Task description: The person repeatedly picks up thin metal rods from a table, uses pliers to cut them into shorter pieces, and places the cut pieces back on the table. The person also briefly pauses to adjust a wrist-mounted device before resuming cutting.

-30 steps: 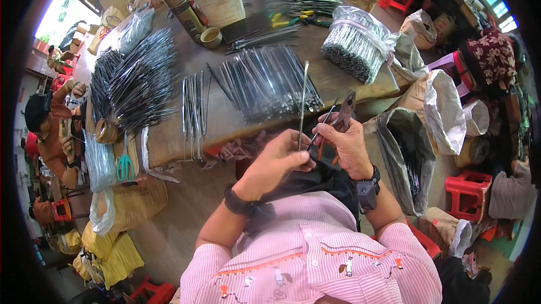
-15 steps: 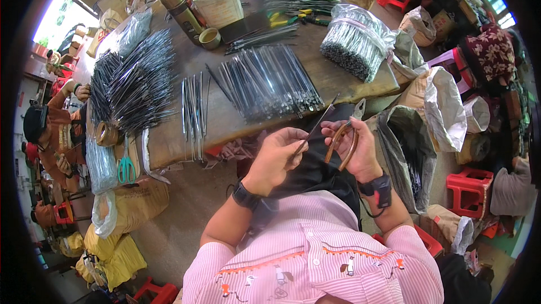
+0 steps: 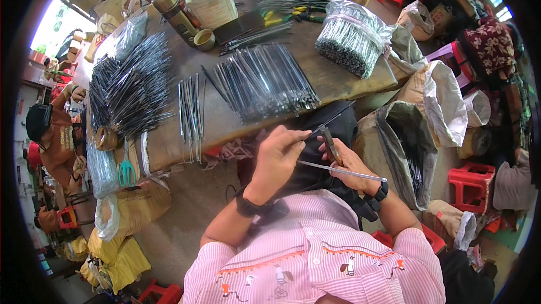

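Observation:
My left hand [image 3: 280, 156] pinches a thin dark metal strip [image 3: 333, 118] that slants up to the right. My right hand [image 3: 349, 170] is closed around pliers [image 3: 332, 149] with brown handles; their head is close to the strip, but whether the jaws grip it I cannot tell. A lighter metal strip [image 3: 360, 176] runs from beside my left fingers across my right hand. What holds its left end is unclear. Beyond my hands, a row of dark metal strips [image 3: 265, 81] lies on the wooden table [image 3: 222, 138], with a few separate strips [image 3: 191, 112] to its left.
A large heap of strips [image 3: 138, 87] and teal scissors [image 3: 127, 171] are at the left. A plastic-wrapped bundle [image 3: 349, 42] stands at the table's right. Behind are a thermos [image 3: 174, 16] and a carton [image 3: 213, 5]. An open sack [image 3: 403, 152] stands at my right; a co-worker [image 3: 56, 135] sits far left.
The pliers have turned in my right hand, their head now near my left fingers. The lighter strip now shows across my right hand. My left hand still pinches a dark strip.

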`<move>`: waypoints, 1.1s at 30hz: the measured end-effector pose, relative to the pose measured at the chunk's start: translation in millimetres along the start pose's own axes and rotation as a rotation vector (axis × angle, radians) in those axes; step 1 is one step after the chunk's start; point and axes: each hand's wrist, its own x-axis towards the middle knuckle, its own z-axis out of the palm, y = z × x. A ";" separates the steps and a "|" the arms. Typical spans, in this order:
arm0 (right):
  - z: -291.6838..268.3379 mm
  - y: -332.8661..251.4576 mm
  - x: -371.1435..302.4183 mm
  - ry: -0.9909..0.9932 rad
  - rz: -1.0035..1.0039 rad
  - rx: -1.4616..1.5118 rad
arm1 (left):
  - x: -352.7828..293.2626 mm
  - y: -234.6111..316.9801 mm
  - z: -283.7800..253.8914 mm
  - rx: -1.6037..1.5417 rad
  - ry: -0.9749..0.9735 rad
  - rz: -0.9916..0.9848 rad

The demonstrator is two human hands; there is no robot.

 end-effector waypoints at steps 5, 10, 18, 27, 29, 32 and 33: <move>-5.7 -3.6 3.2 0.115 -0.141 -0.253 | 2.8 3.5 1.0 0.007 0.020 0.040; -9.5 -3.7 3.4 0.154 -0.217 -0.471 | 3.0 6.4 1.2 -0.048 0.015 -0.087; -8.6 -9.6 5.8 0.173 -0.203 -0.384 | 5.6 0.9 2.6 -0.035 0.022 -0.022; -17.2 -14.4 8.6 0.210 -0.199 -0.590 | 2.8 7.7 6.2 -0.065 0.003 -0.164; -17.4 -14.3 8.9 0.206 -0.210 -0.563 | 3.5 11.1 4.2 -0.027 -0.021 -0.240; -17.7 -15.5 10.9 0.233 -0.232 -0.544 | -1.6 19.4 -3.1 0.290 0.022 0.095; -17.6 -16.3 12.4 0.248 -0.248 -0.538 | -4.9 22.2 -6.9 0.371 0.049 0.102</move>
